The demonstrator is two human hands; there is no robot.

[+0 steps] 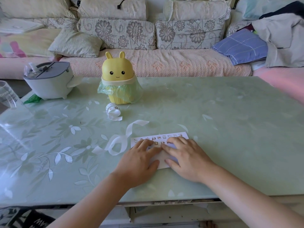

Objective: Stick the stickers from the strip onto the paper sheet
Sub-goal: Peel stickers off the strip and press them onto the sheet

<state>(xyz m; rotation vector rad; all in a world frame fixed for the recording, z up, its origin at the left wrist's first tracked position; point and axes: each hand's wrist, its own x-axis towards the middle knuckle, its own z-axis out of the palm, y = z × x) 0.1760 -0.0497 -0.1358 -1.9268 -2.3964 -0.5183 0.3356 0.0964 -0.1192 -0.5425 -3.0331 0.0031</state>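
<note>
Your left hand (139,160) and right hand (185,158) press flat, gripping nothing, on the paper sheet (160,162); sliding them may lift loosely bonded stickers (158,137).

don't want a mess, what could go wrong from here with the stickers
The left hand and right hand lie flat on the paper sheet, hiding part of its second row; a new sticker could overlap one. The backing ribbon curls beside the sheet and may snag. The sticker roll lies off by the yellow bin; reaching might shift the sheet.
</note>
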